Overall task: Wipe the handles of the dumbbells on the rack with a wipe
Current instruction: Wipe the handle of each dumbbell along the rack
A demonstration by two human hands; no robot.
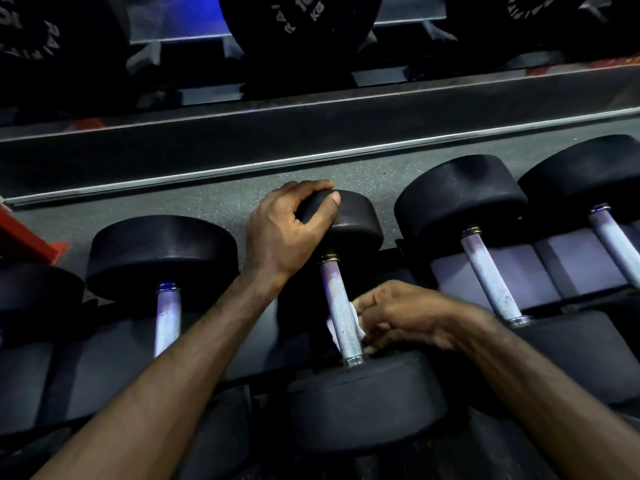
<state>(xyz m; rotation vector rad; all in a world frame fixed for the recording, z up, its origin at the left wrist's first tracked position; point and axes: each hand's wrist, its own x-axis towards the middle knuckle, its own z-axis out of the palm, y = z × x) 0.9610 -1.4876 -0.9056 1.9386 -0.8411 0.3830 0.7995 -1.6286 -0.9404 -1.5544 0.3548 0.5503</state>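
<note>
The left hand [284, 233] is gripping the far head [349, 216] of the middle dumbbell to steady it on the rack [485, 268], while the right hand [405, 317] is pinching the wipe [356, 317] against its handle [341, 306].

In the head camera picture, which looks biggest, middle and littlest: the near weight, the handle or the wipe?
1. Near weight, biggest, though nearest the camera.
2. Handle.
3. Wipe, mostly hidden by the right hand.

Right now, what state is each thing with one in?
Left hand: grips the middle dumbbell's far head.
Right hand: holds the wipe against the middle handle.
Neighbouring dumbbells: resting on the rack, untouched.
</note>
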